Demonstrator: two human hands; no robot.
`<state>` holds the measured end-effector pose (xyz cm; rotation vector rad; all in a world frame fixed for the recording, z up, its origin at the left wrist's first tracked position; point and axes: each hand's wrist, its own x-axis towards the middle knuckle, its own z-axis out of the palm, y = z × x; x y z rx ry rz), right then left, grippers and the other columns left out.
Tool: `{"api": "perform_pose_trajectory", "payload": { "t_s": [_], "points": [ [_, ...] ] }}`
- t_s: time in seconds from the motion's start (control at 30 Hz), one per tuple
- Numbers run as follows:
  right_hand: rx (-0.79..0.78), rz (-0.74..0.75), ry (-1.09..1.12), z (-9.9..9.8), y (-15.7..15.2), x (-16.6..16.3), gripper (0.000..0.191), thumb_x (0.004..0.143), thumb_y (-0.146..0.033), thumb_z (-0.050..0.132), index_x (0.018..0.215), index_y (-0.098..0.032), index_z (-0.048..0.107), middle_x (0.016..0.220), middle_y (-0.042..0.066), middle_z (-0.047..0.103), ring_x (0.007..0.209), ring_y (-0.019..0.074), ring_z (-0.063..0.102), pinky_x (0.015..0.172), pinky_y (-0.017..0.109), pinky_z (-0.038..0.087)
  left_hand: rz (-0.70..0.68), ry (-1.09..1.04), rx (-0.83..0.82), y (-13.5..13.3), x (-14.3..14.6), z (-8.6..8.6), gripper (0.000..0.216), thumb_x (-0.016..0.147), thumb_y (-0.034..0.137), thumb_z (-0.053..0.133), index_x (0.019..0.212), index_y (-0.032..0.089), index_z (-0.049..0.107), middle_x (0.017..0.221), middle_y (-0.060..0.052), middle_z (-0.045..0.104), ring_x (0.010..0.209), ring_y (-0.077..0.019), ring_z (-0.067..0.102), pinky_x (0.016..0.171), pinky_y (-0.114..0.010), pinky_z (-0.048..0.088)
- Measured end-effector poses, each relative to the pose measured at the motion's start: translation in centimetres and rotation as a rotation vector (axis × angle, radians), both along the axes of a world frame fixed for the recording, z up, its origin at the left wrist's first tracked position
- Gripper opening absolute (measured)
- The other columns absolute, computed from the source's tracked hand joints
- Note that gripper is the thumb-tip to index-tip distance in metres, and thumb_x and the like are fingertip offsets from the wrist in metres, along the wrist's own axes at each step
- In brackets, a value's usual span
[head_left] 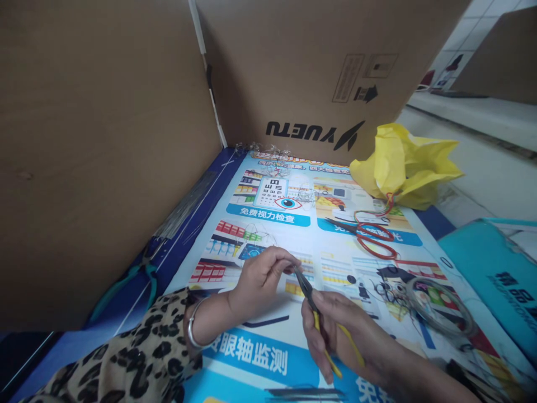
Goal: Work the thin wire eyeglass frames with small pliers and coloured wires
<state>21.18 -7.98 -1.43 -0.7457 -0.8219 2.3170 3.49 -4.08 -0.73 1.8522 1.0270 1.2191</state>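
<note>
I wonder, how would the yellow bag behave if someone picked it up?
The yellow bag would probably flex and crumple, as its sides look thin and creased. Those thin sides also suggest lightness, though any contents are hidden. The coloured cords at its front would likely trail limply, being thin and slack.

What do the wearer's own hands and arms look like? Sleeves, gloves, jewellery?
Both ungloved. Left hand: plain silver-coloured bangle at the wrist, then a tan sleeve with black leopard-style spots. Right hand: no jewellery visible; no sleeve shows on that forearm.
</note>
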Motion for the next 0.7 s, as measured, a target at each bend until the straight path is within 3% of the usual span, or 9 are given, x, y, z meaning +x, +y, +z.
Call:
{"api": "perform_pose_trajectory", "payload": {
  "t_s": [0.5,0.7],
  "points": [
    [-0.033,0.018,0.021,0.11,0.04,0.01,0.047,0.092,-0.041,0.029,0.071,-0.011,0.058,0.048,0.002,0.053,0.037,0.0139,0.057,0.034,0.020,0.034,-0.019,0.066,0.081,0.19,-0.30,-0.02,0.020,0.090,0.018,0.042,0.093,0.017,0.062,0.082,-0.003,0.067,0.074,-0.0096,0.062,0.070,-0.022,0.049],
    [-0.007,0.000,-0.001,0.17,0.12,-0.17,0.043,0.090,-0.041,0.035,0.069,-0.011,0.057,0.048,0.001,0.052,0.034,0.0121,0.054,0.032,0.020,0.037,-0.041,0.040,0.020,0.23,-0.29,0.13,0.019,0.090,0.018,0.042,0.092,0.016,0.061,0.081,-0.003,0.067,0.071,-0.0091,0.062,0.068,-0.021,0.049]
  ]
}}
